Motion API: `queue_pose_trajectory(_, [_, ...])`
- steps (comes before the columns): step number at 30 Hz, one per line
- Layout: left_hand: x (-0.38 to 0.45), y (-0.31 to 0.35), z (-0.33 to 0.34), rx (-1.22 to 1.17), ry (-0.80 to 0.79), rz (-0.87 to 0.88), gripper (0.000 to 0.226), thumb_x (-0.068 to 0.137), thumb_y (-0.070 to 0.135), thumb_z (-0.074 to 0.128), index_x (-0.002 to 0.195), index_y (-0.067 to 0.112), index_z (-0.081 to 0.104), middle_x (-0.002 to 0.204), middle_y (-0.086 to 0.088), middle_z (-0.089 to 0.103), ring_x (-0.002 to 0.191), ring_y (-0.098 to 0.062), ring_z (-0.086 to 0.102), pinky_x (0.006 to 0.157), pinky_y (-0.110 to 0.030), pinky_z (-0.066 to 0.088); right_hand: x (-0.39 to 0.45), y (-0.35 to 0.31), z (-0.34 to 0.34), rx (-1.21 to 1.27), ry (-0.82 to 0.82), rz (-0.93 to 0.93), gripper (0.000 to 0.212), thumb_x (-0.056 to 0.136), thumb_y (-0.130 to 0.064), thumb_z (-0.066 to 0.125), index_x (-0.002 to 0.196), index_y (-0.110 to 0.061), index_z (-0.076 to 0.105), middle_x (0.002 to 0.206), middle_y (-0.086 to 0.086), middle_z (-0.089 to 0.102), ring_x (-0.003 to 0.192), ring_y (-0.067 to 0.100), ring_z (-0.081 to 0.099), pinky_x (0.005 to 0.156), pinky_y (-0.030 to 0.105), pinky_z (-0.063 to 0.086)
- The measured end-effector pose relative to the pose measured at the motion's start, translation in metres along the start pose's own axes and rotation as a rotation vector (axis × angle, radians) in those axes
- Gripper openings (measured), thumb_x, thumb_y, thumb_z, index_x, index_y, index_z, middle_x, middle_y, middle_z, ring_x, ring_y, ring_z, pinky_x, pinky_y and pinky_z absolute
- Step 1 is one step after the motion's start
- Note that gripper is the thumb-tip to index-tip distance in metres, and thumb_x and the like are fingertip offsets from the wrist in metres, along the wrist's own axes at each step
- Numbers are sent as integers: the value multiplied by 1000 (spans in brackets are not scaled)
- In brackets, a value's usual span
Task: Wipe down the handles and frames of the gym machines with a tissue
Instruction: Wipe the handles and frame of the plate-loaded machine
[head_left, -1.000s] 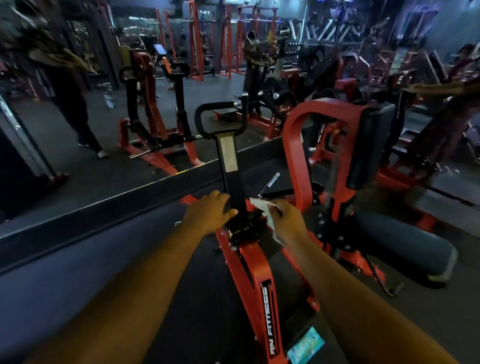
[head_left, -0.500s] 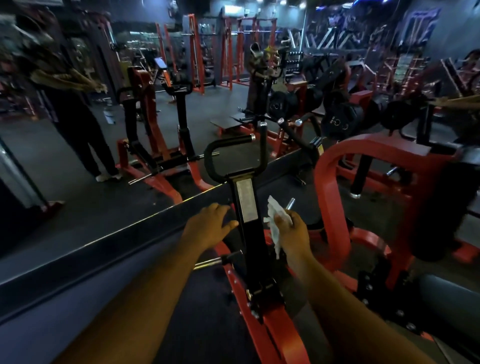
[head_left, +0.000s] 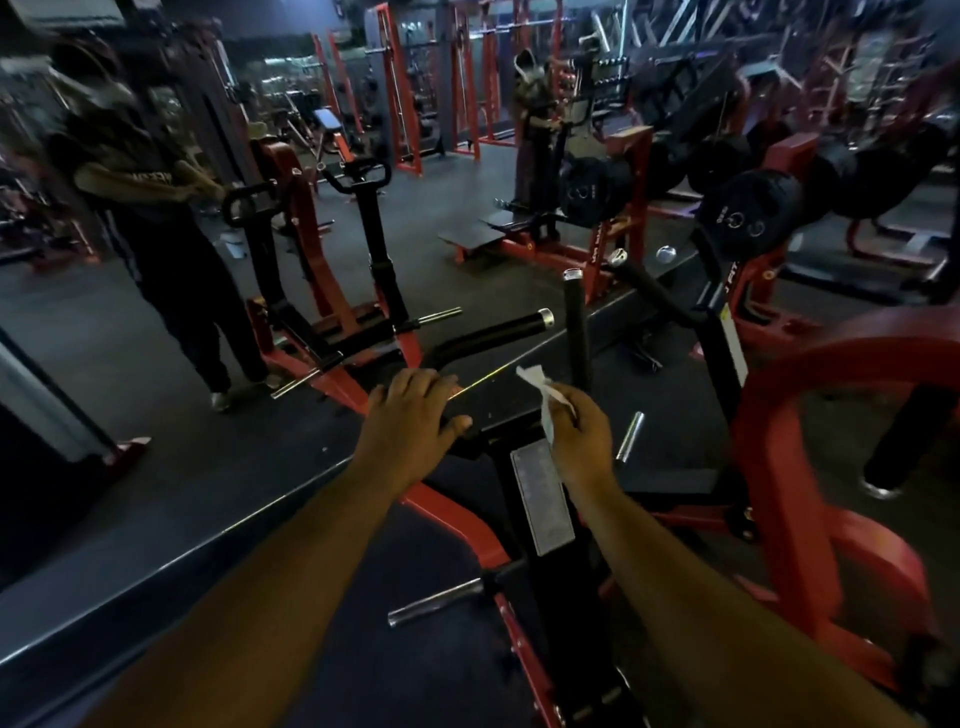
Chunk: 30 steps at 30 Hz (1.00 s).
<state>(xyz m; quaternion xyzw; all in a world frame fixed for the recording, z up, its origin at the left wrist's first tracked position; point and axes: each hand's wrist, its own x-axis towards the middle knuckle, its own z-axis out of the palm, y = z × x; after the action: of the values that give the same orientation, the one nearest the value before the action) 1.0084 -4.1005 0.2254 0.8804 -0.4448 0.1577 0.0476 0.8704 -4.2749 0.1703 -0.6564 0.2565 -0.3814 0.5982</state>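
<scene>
Head view – right hand (head_left: 584, 434) (gripping) tissue (head_left: 545, 402)

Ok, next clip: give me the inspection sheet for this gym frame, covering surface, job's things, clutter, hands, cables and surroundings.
Surface: dark rubber floor, partly seen in a wall mirror.
Job's things: white tissue, crumpled; black handle bar with chrome end cap; upright black grip; black post with a silver label plate; red frame.
Clutter: nothing seen.
Hands: left hand rests on the bend of the handle bar; right hand pinches the tissue beside the upright grip, contact with the grip not clear.
Cables: nothing seen.
Surroundings: black weight plates on red machines; red racks behind; a person's reflection in the mirror, left.
</scene>
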Motion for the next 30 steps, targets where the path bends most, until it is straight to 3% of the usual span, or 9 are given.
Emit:
queue_pose_trajectory(5, [64, -35, 22, 53, 81, 71, 60, 101, 53, 46, 151, 21, 45, 151, -3, 47, 142, -27, 38, 109, -50, 36, 79, -9, 28, -236, 51, -360, 39, 100, -2, 53, 136, -13, 63, 149, 3, 52, 140, 10, 46, 117, 23, 36])
queue_pose_trajectory(8, [97, -52, 40, -6, 20, 135, 60, 103, 51, 44, 154, 19, 41, 152, -4, 48, 139, -27, 45, 106, -49, 41, 114, 1, 53, -493, 26, -430, 52, 99, -1, 52, 149, -18, 52, 163, -1, 36, 152, 15, 30, 121, 15, 20])
queue_pose_trajectory(11, [111, -59, 59, -250, -30, 149, 57, 105, 41, 45, 157, 18, 38, 151, -8, 50, 130, -30, 53, 101, -44, 45, 120, 25, 84, -650, -3, -384, 54, 101, -16, 43, 155, -19, 41, 167, 1, 27, 157, 24, 15, 127, 41, 17])
queue_pose_trajectory(13, [108, -60, 69, -429, -8, 147, 53, 106, 36, 46, 156, 19, 39, 151, -7, 49, 127, -29, 56, 98, -43, 49, 107, 31, 103, -629, 17, -398, 57, 99, -30, 34, 155, -18, 39, 166, 0, 26, 157, 17, 6, 127, 48, 12])
queue_pose_trajectory(18, [107, -65, 76, -556, 3, 192, 53, 105, 34, 42, 155, 17, 40, 156, -7, 46, 135, -26, 51, 107, -42, 45, 97, 28, 114, -852, -89, -574, 61, 107, -50, 28, 152, -14, 46, 160, 4, 41, 154, 21, 24, 126, 52, 7])
queue_pose_trajectory(21, [108, -67, 75, -586, 20, 193, 50, 107, 28, 46, 155, 17, 41, 154, -7, 47, 131, -28, 54, 101, -41, 47, 132, 32, 85, -1043, 53, -450, 49, 106, -39, 34, 150, -24, 49, 158, -2, 45, 153, 19, 27, 121, 66, 11])
queue_pose_trajectory(23, [108, -67, 77, -617, 25, 201, 50, 107, 28, 46, 155, 16, 41, 153, -7, 48, 130, -28, 55, 100, -40, 49, 144, 30, 82, -1012, 108, -321, 43, 106, -36, 33, 145, -27, 52, 155, -6, 46, 155, 16, 21, 121, 65, 10])
queue_pose_trajectory(27, [111, -70, 89, -635, 61, 249, 48, 106, 30, 44, 152, 14, 42, 148, -9, 52, 125, -26, 59, 97, -39, 52, 117, 28, 104, -921, -1, -386, 49, 108, -44, 31, 150, -26, 47, 160, -5, 36, 157, 15, 9, 125, 52, -3])
queue_pose_trajectory(30, [110, -70, 91, -640, 67, 263, 48, 106, 31, 40, 150, 13, 44, 146, -9, 54, 122, -25, 60, 96, -39, 53, 113, 20, 94, -1075, -69, -431, 59, 105, -58, 20, 146, -27, 50, 154, -7, 42, 154, 14, 21, 124, 59, -5])
